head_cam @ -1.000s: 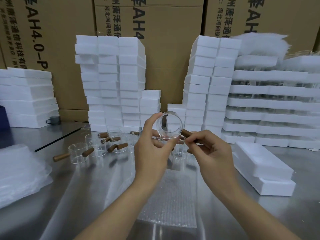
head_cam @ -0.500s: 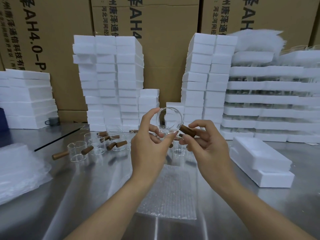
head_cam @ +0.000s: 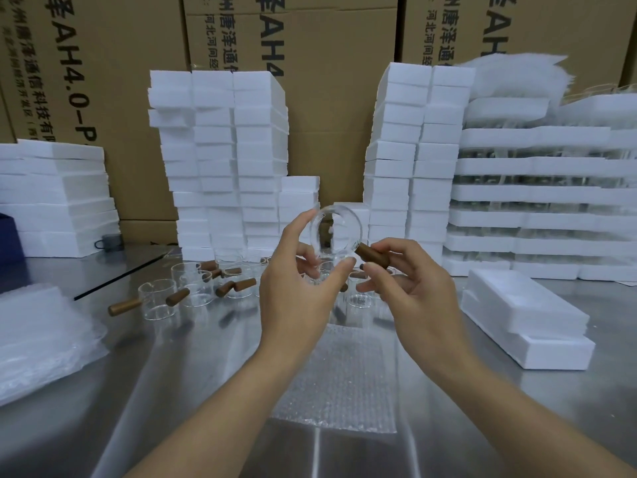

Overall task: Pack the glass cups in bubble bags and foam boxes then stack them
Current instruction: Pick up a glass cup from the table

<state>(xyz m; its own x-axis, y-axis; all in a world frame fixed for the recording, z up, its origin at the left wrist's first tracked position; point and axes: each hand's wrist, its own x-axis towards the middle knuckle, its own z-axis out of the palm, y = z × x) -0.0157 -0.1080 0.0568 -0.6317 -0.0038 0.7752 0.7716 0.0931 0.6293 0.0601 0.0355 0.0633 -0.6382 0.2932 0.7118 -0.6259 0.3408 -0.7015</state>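
A clear glass cup [head_cam: 336, 232] with a brown wooden handle [head_cam: 374, 258] is held up above the table, its round end facing me. My left hand [head_cam: 296, 288] pinches the cup's rim between thumb and fingers. My right hand [head_cam: 413, 288] grips the wooden handle. A flat bubble bag [head_cam: 339, 377] lies on the steel table straight below the hands. Several more glass cups [head_cam: 193, 288] with wooden handles stand behind and to the left. A foam box [head_cam: 524, 315] with its lid lies at the right.
Tall stacks of white foam boxes [head_cam: 220, 160] rise at the back, with further stacks at the right [head_cam: 417, 160] and the far left [head_cam: 55, 194]. A pile of bubble bags [head_cam: 41, 339] lies at the left edge. Cardboard cartons [head_cam: 327, 98] form the wall behind.
The cup has stayed lifted between both hands. My right hand's fingers have shifted along the wooden handle and the cup has turned slightly.
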